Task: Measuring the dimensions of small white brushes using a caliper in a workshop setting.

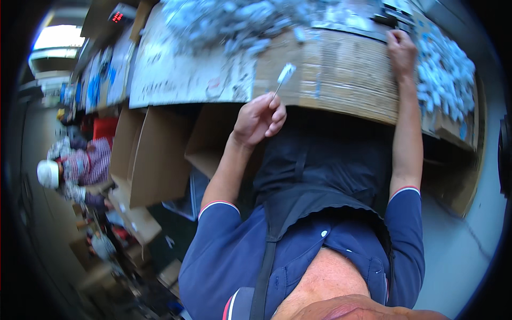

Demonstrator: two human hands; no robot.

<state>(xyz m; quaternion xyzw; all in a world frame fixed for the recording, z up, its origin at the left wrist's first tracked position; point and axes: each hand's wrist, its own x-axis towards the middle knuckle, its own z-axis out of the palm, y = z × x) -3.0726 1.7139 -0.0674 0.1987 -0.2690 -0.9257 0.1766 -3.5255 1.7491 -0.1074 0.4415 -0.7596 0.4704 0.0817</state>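
My left hand [260,120] is closed around the thin stem of a small white part [285,74], held up in front of the edge of a cardboard-covered table [341,74]. My right hand [401,50] reaches far out over the table, fingers curled on something dark at the back edge; what it grips is too blurred to tell. A heap of small white parts [448,74] lies to the right of that hand. Another heap of pale parts [240,21] covers the table's far left.
Open cardboard boxes [154,154] stand under the table on the left. A person in a striped shirt and white cap [80,168] crouches at far left among clutter. Grey floor [458,234] lies to the right. My dark blue shirt and apron fill the lower middle.
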